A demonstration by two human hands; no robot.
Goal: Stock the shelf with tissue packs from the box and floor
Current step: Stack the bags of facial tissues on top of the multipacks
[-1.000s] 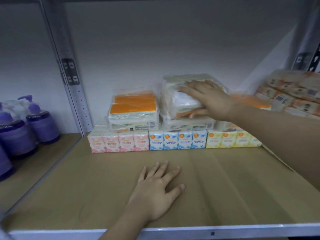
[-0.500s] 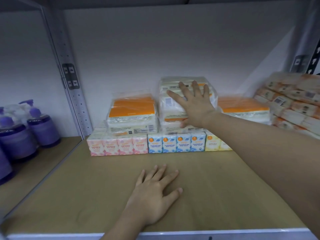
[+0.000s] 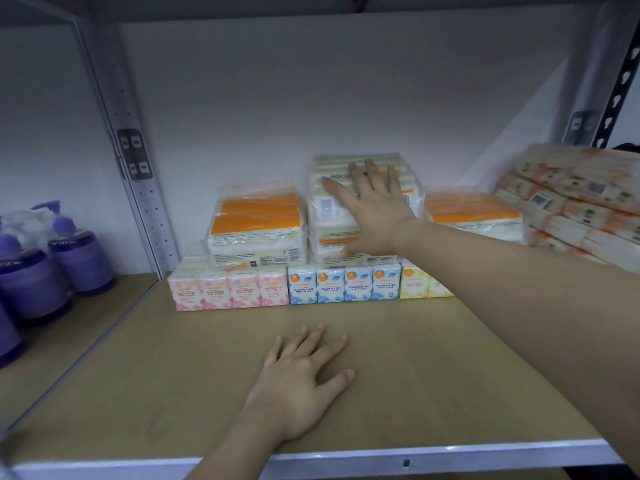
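**Right hand flat on the top pack, pushing toward the back wall**

I see my right hand (image 3: pixel 375 216) spread against the front of the upper tissue pack (image 3: pixel 363 188), fingers straight, palm on the plastic wrap. It grips nothing; it only presses. That pack sits on a second pack (image 3: pixel 346 252) in the middle stack, which rests on the row of mini tissue boxes (image 3: pixel 311 287) along the back of the shelf (image 3: pixel 450 375).

The relation that matters: the pack lies straight ahead of my palm, between it and the back wall, with its long side running left to right across the shelf. So I judge that any further push goes directly rearward, square to that long side. The pack looks slightly tilted, its top leaning back, so I would press low and centred to keep it from tipping.

My left hand (image 3: pixel 301 382) lies flat and relaxed on the bare shelf board near the front edge, well apart from the stack, holding nothing. The right hand is clearly the one in reach.

The orange pack (image 3: pixel 256 220) sits just beside on the left, another orange pack (image 3: pixel 474 213) on the right.
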